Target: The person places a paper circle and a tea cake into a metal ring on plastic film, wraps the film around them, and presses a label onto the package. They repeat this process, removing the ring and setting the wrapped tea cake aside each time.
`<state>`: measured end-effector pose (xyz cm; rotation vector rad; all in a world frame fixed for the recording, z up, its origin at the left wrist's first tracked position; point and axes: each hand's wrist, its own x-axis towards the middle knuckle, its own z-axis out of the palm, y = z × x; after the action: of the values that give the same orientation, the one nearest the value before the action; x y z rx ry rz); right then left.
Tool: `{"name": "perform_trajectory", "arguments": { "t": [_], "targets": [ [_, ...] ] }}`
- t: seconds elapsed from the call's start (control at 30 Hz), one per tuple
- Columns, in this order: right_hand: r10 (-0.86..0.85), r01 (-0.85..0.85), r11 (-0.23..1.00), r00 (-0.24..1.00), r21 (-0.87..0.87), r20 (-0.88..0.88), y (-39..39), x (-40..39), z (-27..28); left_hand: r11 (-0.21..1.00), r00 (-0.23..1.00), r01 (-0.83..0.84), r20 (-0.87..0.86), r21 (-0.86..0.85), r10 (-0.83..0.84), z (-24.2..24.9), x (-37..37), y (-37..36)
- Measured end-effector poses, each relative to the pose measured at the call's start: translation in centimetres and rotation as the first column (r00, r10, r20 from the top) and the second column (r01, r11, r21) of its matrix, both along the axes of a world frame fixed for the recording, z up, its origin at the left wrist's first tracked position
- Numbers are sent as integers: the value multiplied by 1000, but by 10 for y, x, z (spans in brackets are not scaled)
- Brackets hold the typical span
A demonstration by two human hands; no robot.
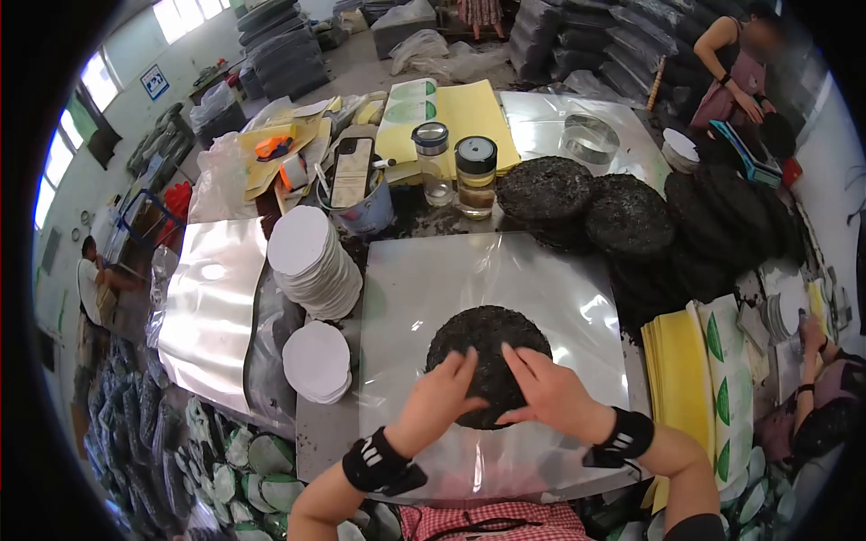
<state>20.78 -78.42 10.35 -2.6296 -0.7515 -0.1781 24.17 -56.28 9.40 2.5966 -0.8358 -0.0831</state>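
Observation:
A round, flat black disc [490, 347] lies on a shiny clear sheet [433, 270] in front of the person. My left hand [437, 401] rests on the disc's left side, fingers apart and pointing inward. On the right side of the disc is my right hand [550, 392], its thumb and fingers spread over the surface. Both wrists wear black bands. Left of the sheet stand a tall stack of white round papers [302, 243] and a lower stack [316, 361]. Piled black discs [629, 216] sit beyond the sheet at the right.
Two glass jars [475, 180] and a bucket [365, 212] holding a phone stand behind the sheet. Yellow sheets [677, 361] lie at right, a metallic sheet [212, 307] at left. A metal ring [591, 140] is at the back. Other people sit or stand at both sides.

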Motion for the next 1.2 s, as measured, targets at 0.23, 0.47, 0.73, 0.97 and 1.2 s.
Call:
{"name": "perform_trajectory", "arguments": {
  "t": [0.23,0.47,0.73,0.97,1.2],
  "targets": [
    [-302,256,890,951,-377,-68,49,44,-104,917,1000,14,15,399,-22,-74,24,-35],
    [-253,240,916,968,-321,1,39,38,-101,998,997,58,-50,5,-57,-46,-19,-10],
    [-290,221,927,935,-305,-205,44,30,-72,997,953,74,295,14,-75,-19,-125,68],
    [-478,444,842,878,305,41,-41,-31,-45,947,964,224,-90,-229,-250,-105,-127,78],
    [-572,832,490,532,260,-624,-74,-129,-74,980,972,108,226,-169,-68,-72,-51,-12]
  ]
}}
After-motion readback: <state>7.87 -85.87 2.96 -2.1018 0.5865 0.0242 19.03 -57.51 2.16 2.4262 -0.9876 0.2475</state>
